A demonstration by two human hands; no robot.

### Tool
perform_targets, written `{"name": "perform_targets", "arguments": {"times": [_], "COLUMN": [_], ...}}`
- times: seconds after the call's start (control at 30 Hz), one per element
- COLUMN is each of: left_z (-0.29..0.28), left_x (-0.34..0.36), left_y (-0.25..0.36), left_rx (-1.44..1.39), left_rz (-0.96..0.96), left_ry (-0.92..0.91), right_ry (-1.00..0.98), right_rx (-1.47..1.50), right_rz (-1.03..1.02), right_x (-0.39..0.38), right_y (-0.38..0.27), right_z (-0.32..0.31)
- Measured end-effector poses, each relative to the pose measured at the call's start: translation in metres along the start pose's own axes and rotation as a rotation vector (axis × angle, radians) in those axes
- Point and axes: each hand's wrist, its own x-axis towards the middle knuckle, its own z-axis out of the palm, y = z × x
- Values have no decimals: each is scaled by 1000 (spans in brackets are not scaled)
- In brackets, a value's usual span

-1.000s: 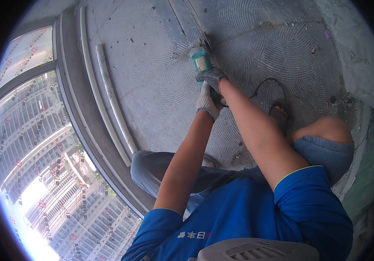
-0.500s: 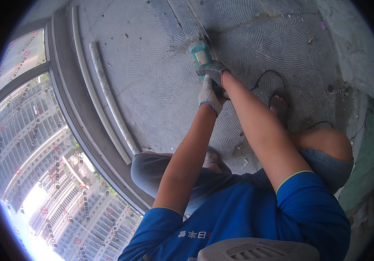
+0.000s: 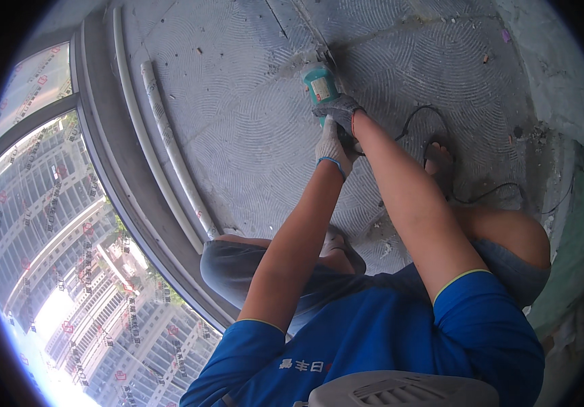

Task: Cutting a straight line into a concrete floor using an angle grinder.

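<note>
A teal corded angle grinder (image 3: 321, 87) rests low over the grey floor at the upper middle, its head pointing away from me. My right hand (image 3: 338, 108), in a dark grey glove, is closed around its body. Just behind, my left hand (image 3: 333, 141), in a whitish knit glove with a blue cuff, is closed around the rear part. The disc at the far end is blurred and partly hidden. Under and ahead of it runs a narrow cut line (image 3: 309, 24) in the floor, with pale dust around the head.
Two long pale pipes (image 3: 176, 149) lie at the left, beside the window frame (image 3: 102, 129). A black power cord (image 3: 417, 112) loops right of the grinder, near my sandalled foot (image 3: 439, 159). Small debris (image 3: 486, 60) dots the ridged floor; a rough wall edge stands at the right.
The grinder and both hands have shifted slightly right and toward me. Both hands keep their hold.
</note>
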Motion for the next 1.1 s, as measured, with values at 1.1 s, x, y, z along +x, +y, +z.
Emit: {"name": "perform_targets", "arguments": {"times": [1.1], "left_z": [-21], "left_x": [-32], "left_y": [2], "left_rx": [-71], "left_rz": [98], "left_ry": [-160], "right_ry": [40], "right_rx": [70], "right_rz": [-109], "right_x": [-38], "right_y": [-17], "right_z": [25]}}
